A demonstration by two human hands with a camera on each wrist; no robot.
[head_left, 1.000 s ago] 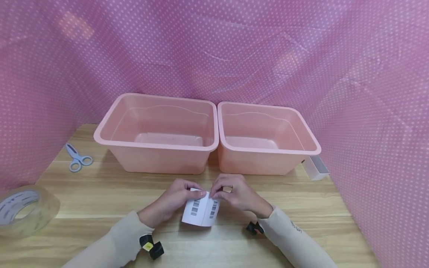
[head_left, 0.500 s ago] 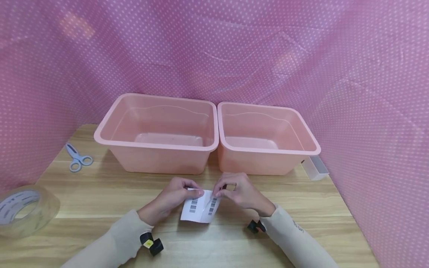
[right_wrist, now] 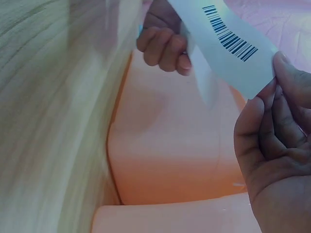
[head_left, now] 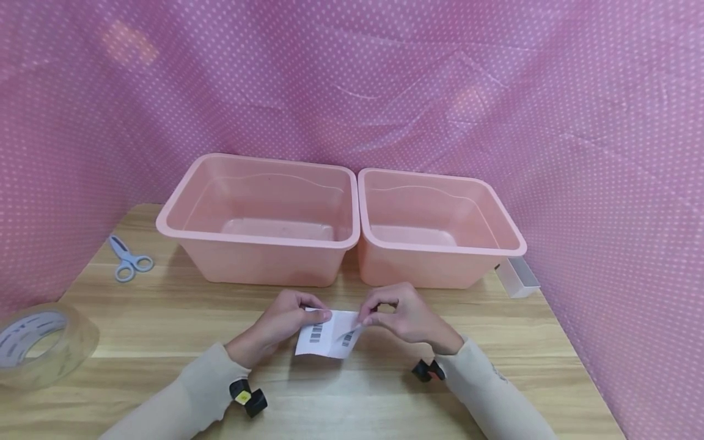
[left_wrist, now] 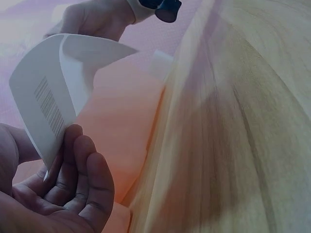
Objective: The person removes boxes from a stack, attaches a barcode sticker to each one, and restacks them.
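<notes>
Above the middle of the wood-grain bench (head_left: 374, 403) you hold a folded white paper (head_left: 323, 337), raised and tilted, with both hands. Your left hand (head_left: 286, 321) pinches its left half, thumb on the upper face. Your right hand (head_left: 407, 315) pinches the right half near its outer edge between thumb and fingertips, drawing a flap up so that it bends. A black barcode (right_wrist: 230, 33) is printed on each half, with a crease running between the two; the wrist views show the paper curving. Your sleeves (head_left: 187, 391) are beige, with a small black fitting (head_left: 255, 403) at each wrist

Beyond your hands, toward the bench's far edge, the pink left bin (head_left: 269, 264) and right bin (head_left: 426, 269) stand side by side, open tops up. Near the bench's left edge, toward the far left corner, lie pale blue scissors (head_left: 126, 257). Closer to you along that edge is a roll of clear tape (head_left: 81, 342), cut off by the view. At the right edge sits a white box (head_left: 514, 282), partly hidden by the right bin. A pink dotted curtain (head_left: 352, 79) hangs behind the far edge and down both sides
</notes>
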